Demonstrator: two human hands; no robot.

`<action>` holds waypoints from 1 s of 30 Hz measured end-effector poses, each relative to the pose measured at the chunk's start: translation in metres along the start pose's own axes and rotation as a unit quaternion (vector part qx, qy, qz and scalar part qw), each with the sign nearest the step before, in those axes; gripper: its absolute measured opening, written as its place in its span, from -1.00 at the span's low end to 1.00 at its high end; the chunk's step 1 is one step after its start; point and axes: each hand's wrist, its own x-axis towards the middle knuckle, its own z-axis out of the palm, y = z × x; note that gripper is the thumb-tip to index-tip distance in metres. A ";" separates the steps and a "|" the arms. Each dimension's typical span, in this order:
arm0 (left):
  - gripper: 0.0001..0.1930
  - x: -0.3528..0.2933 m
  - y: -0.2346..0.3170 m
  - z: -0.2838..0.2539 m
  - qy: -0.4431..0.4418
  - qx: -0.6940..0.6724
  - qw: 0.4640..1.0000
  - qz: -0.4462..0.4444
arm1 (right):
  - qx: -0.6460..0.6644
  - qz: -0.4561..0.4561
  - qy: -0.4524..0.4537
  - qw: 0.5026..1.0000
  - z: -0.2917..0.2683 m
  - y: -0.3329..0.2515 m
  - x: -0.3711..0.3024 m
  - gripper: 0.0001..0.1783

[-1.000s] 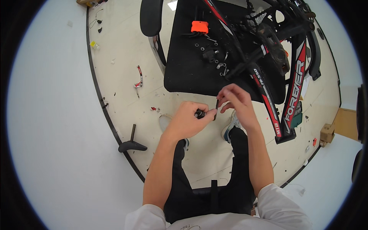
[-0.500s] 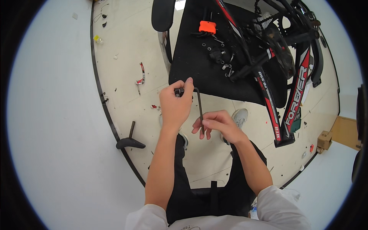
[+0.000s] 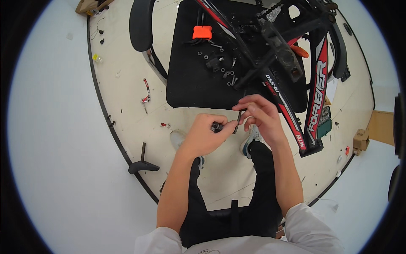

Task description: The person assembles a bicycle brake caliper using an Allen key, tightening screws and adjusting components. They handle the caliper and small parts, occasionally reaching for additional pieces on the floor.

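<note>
Between the left hand (image 3: pixel 208 134), clenched round a stubby black part (image 3: pixel 217 127), and the loosely parted right hand (image 3: pixel 263 117), whose grip is unclear, a slim metal hex key (image 3: pixel 239 119) is pointed lengthwise toward the black fabric seat (image 3: pixel 192 86).

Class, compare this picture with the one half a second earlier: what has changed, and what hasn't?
The right hand has moved forward, toward the chair; the long end of the hex key now points that way too. The left hand has drawn back from the chair's edge, still holding the dark part. The bicycle frame stays on the chair.
</note>
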 end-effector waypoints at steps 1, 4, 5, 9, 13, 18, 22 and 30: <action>-0.60 0.000 0.003 -0.001 0.002 -0.038 0.999 -0.004 | -0.021 -0.003 -0.006 1.000 0.002 0.001 0.000 -0.72; -0.59 0.002 0.013 0.000 0.027 -0.181 0.983 0.008 | -0.088 0.010 -0.017 0.996 0.007 0.009 -0.005 -0.75; -0.58 0.004 0.014 0.001 0.059 -0.213 0.975 -0.002 | -0.110 0.023 -0.026 0.993 0.009 0.012 -0.007 -0.74; -0.56 0.015 0.013 0.002 0.211 -0.252 0.945 -0.008 | -0.148 0.077 -0.088 0.982 0.023 0.013 -0.014 -0.70; -0.58 0.022 0.007 0.005 0.303 -0.098 0.948 0.021 | -0.112 0.104 -0.153 0.976 0.023 0.011 -0.020 -0.69; -0.60 0.012 -0.001 0.001 0.262 0.068 0.961 0.050 | 0.013 0.082 -0.211 0.974 0.006 0.004 -0.023 -0.57; -0.61 0.004 0.003 0.001 0.214 0.055 0.975 0.032 | 0.064 0.036 -0.208 0.975 0.000 0.004 -0.025 -0.33; -0.60 0.000 -0.006 0.001 0.113 0.003 0.993 -0.047 | -0.053 0.007 -0.131 0.990 0.008 0.006 -0.030 -0.69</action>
